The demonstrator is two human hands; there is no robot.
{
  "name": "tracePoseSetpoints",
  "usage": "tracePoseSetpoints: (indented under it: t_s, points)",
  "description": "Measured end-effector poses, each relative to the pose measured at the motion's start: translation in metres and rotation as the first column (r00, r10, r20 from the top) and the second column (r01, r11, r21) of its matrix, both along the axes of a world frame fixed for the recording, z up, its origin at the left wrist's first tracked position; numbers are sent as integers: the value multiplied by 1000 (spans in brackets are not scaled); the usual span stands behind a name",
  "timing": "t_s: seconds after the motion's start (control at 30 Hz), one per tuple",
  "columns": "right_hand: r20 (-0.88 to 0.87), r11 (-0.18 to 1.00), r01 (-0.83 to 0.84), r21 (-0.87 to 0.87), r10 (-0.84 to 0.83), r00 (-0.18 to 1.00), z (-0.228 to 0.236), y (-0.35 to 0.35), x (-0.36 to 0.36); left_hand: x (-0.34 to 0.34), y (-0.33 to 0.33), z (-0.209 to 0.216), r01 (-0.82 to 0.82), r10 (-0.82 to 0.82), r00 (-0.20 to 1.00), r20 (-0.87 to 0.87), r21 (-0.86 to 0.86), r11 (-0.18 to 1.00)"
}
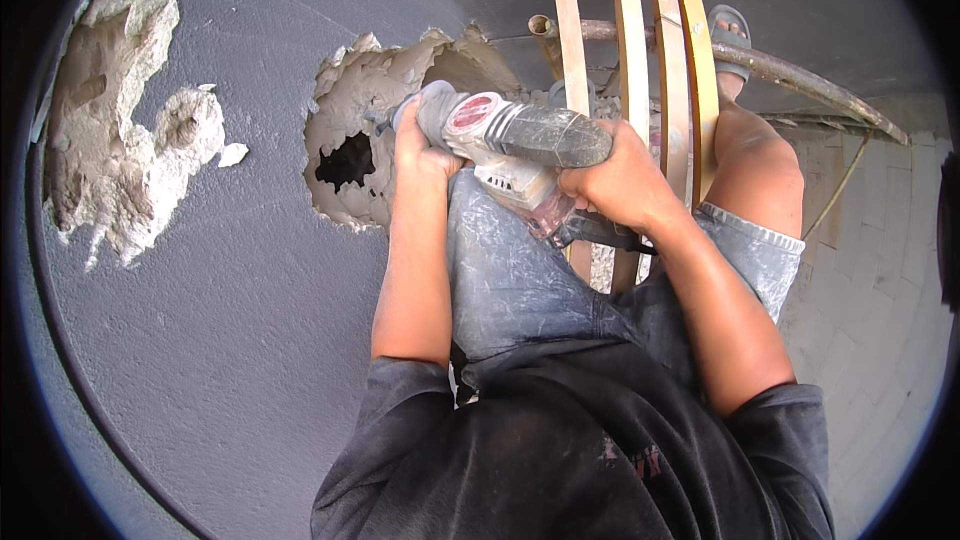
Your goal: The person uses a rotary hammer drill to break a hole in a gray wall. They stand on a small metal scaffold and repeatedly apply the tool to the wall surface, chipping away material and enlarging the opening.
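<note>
A dusty rotary hammer (535,132) lies across the middle of the view, its front end toward the left. My left hand (420,150) is closed around the front of the tool, close behind the bit end. At the rear, my right hand (622,182) grips the handle. The tool's front meets a ragged broken-out hollow (335,100) in the dark grey wall (250,340). Inside that hollow is a dark opening (347,161) going deeper. The bit is mostly hidden by my left hand and the tool's front, so I cannot tell whether its tip touches the masonry.
Another large chipped patch (120,130) exposes pale masonry at the far left. A dark cable (75,370) curves along the left rim. Several wooden slats (630,40) cross near my right leg, along with a rusty pole (800,77). My sandalled foot (731,30) rests beyond them.
</note>
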State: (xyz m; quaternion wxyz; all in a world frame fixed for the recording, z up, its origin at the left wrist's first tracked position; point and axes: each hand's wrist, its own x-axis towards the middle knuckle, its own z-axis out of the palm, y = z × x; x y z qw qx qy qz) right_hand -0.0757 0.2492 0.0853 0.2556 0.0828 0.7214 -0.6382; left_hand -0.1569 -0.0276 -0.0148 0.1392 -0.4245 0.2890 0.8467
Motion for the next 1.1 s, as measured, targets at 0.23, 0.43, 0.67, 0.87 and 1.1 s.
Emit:
tracePoseSetpoints:
  t_s: [0.23, 0.43, 0.67, 0.87, 1.1]
  points:
    - [-123, 999, -17, 41, 22, 992, 10, -9, 17, 12, -3, 8, -71, 68, 994, -82, -33, 997]
    - [-119, 999, -45, 24, 48, 992, 24, -1, 76, 61, 5, 7, -10, 3, 994, -108, -57, 998]
    - [-52, 997, 74, -38, -76, 996, 0, 53, 129, 100, 52, 25, -25, 14, 987, -159, -66, 997]
    - [-22, 976, 108, -189, -114, 993, -8, 62, 121, 94, 62, 27, -15, -7, 990, -144, -156, 988]
    - [-35, 995, 102, -14, -102, 994, 7, 50, 102, 74, 58, 19, 8, -18, 995, -97, -103, 995]
